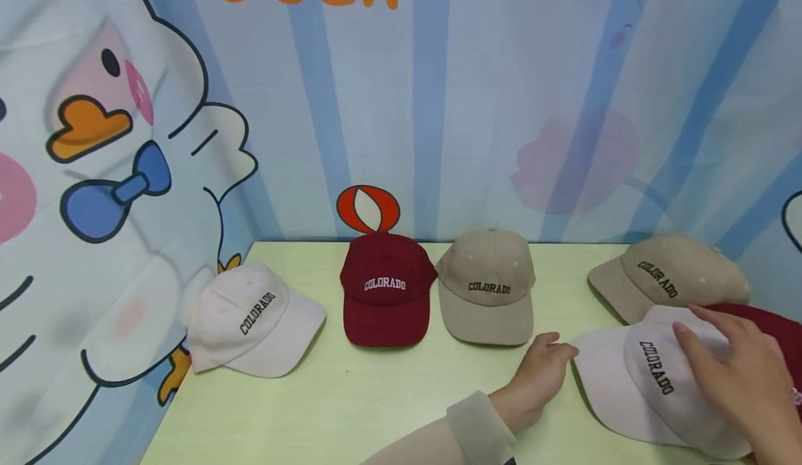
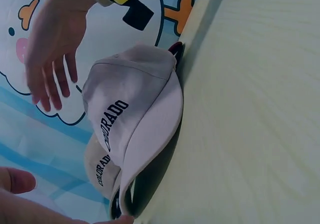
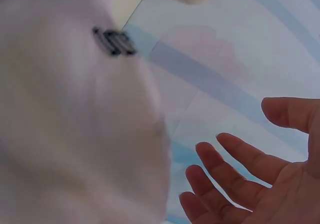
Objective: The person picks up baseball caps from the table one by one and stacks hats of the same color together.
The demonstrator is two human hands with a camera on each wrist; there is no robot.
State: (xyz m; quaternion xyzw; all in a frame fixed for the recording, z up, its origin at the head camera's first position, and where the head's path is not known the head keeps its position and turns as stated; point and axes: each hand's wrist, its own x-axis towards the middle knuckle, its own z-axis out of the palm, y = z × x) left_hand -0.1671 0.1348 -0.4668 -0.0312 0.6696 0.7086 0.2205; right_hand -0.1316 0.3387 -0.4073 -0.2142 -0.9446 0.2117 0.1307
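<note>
A white baseball cap [image 1: 664,381] lettered COLORADO lies at the front right of the table, its brim pointing left. Beside that brim is my left hand [image 1: 540,374], fingertips right at the edge and thumb raised apart from them. My right hand [image 1: 742,374] overlaps the crown in the head view. Seen from the left wrist, the right hand [image 2: 57,59] hangs beside the crown with fingers extended. In the right wrist view its fingers are spread, with a gap between them and the blurred white cap [image 3: 90,124].
Behind the white cap sit a beige cap [image 1: 689,277] and a partly covered dark red cap [image 1: 764,326]. Farther left along the back stand a beige cap [image 1: 487,287], a dark red cap [image 1: 386,291] and another white cap [image 1: 257,322]. A printed backdrop [image 1: 388,103] rises behind the table [image 1: 301,423].
</note>
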